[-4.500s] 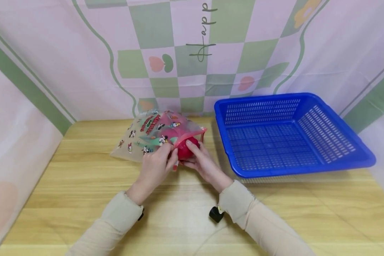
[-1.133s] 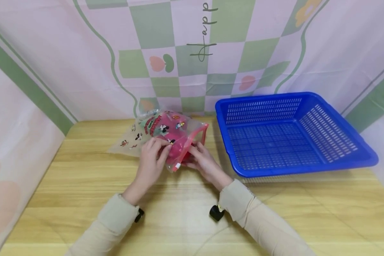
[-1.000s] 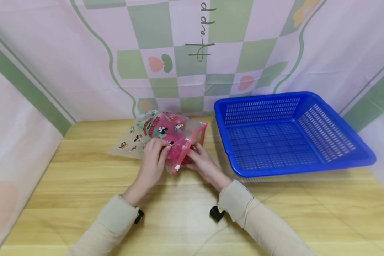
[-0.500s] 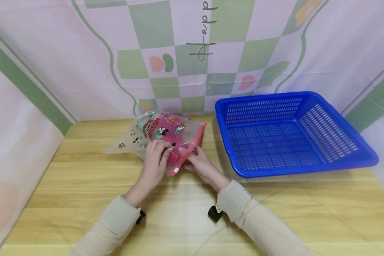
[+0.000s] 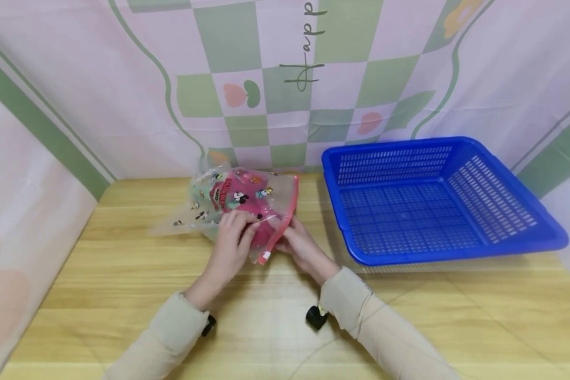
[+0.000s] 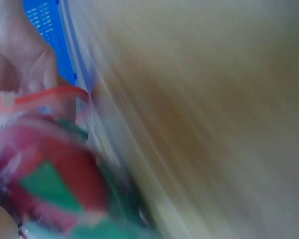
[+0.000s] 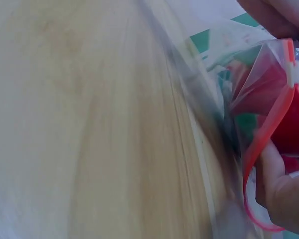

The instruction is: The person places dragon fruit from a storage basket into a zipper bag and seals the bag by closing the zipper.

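Note:
A clear zip bag (image 5: pixel 280 200) printed with cartoon figures lies on the table, its red-edged mouth facing right. Pink, red and green things bulge inside it; their kinds are blurred by the plastic. My left hand (image 5: pixel 230 237) pinches the bag's upper film near the mouth, thumb against curled fingers. Through the mouth reaches my right hand (image 5: pixel 301 245), its fingertips partly covered by film. In the right wrist view, the right hand's fingers bend against the underside of a smooth red round thing (image 7: pixel 291 127) just inside the opening. A white slider (image 5: pixel 266 255) sits at the near end of the red edge.
A blue perforated plastic basket (image 5: pixel 408 211) stands to the right of the bag, with nothing visible in it. Behind the wooden table (image 5: pixel 266 327) hangs a checked fabric backdrop (image 5: pixel 285 95). Each wrist wears a small black camera (image 5: pixel 316 317).
The red round thing, at the bag's mouth earlier, is now farther inside. My right hand has gone deeper into the opening, and the red edge has swung left over it. My left hand shifted slightly.

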